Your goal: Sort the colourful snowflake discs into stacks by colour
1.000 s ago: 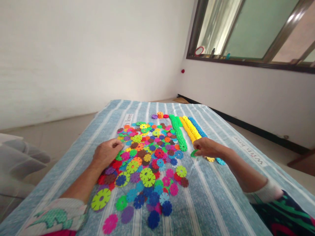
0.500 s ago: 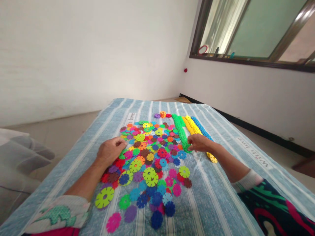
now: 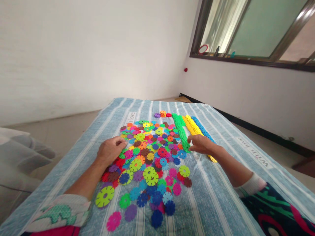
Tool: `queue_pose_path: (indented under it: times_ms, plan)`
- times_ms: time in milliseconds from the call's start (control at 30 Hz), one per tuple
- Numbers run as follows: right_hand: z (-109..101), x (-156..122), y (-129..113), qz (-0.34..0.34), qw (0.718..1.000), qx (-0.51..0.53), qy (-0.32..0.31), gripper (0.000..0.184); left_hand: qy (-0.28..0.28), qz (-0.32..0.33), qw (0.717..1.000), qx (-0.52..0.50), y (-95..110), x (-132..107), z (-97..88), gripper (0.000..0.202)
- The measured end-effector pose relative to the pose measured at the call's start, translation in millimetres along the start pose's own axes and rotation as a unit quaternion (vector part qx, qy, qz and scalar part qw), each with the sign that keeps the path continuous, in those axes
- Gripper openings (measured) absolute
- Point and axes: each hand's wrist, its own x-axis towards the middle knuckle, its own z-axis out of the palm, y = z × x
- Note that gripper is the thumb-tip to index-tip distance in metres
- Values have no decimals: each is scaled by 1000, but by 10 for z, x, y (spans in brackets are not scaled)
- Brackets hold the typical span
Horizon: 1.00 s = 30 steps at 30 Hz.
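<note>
My left hand point(image 3: 111, 149) rests at the left edge of a spread of colourful notched plastic discs point(image 3: 150, 175). Its fingers are curled and pressed together; whatever they hold, if anything, is hidden. My right hand point(image 3: 202, 144) is beside the near end of a long row of overlapping green discs point(image 3: 181, 133). Its thumb and forefinger are a little apart, with nothing visible between them. Part of a yellow disc row point(image 3: 193, 125) passes underneath that hand, and its near end shows past the wrist.
Right of the yellow row lies a blue disc row point(image 3: 200, 126). Small purple point(image 3: 157, 115), orange point(image 3: 163, 113) and red point(image 3: 168, 115) stacks stand at the back. A striped blue cloth point(image 3: 221, 203) covers the table. Sheer white fabric point(image 3: 19, 157) hangs at left.
My right hand has drawn slightly back from the green row's near end, and its thumb and forefinger have parted. My left hand has stayed in place.
</note>
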Motion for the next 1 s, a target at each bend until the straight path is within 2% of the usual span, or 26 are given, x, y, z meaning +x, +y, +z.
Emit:
queue_pose_path:
  times_ms: [233, 467, 733, 1000]
  plan:
    - [52, -108, -48, -10, 1000, -6, 2, 28, 5, 3, 1000, 14, -30, 8, 22, 32]
    - [58, -92, -152, -18, 1000, -20, 15, 31, 7, 1, 1000, 16, -43, 24, 37, 31]
    - [33, -97, -326, -52, 998, -33, -3, 31, 15, 2, 1000, -9, -35, 9, 30, 29]
    - [57, -74, -337, -49, 997, -46, -23, 33, 19, 1, 1000, -8, -13, 0, 19, 27]
